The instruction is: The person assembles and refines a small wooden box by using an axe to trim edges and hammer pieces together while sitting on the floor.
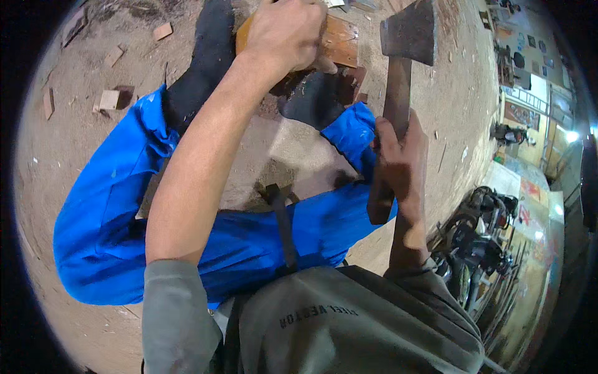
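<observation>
While the right hand (408, 159) is wrapped around the handle of an axe (398, 90), the left hand (288, 31) lies over a wooden piece (341, 42) between the feet. Right grip: closed on the handle, below the axe head, blade up. Left grip: cannot tell; fingers are partly hidden, so whether they clasp the wooden piece or something on top of it is unclear.

Relative to the wooden piece: axe to the right, head apart from it; left foot (200, 68) just to the left; right foot (314, 103) just below, on the near side; several offcuts, one a pale block (109, 100), farther left; motorcycle (473, 246) well off to the lower right.

Step looks like positioning and steadying the wood, axe held ready, no contact by the blade. Next move seems to call for a secure left hold, fingers and both feet clear of the edge, controlled aim.
</observation>
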{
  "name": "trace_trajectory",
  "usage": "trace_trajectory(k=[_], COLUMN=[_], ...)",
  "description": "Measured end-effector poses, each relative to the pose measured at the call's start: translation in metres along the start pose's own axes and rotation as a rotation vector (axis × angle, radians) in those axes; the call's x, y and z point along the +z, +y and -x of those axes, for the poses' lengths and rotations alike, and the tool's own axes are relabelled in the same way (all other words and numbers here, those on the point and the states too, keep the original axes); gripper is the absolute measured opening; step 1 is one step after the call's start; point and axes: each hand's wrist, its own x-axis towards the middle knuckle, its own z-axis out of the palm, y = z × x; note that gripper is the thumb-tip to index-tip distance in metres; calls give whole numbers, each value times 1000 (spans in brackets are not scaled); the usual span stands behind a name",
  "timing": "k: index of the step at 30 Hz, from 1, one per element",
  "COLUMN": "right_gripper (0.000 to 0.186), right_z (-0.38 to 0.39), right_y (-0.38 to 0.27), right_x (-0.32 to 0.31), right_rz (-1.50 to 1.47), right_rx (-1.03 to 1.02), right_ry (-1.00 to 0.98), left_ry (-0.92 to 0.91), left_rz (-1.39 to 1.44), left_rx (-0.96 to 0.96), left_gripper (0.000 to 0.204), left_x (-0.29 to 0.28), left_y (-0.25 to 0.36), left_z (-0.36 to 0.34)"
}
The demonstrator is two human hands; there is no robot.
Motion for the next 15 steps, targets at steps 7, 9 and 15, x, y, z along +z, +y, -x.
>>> trace_trajectory(k=[7,9,15], right_gripper=[36,38,44], right_z=[11,5,4], right_y=[10,20,14], right_x=[10,22,12], right_rz=[53,40,-151], right_rx=[-393,-364,-155], right_ry=[-108,-85,-202], left_ry=[193,102,17], left_rz=[58,123,508], left_rx=[131,43,36], left_gripper=[47,81,122], left_x=[8,-6,-11], left_y=[-16,-10,-46], left_z=[9,6,29])
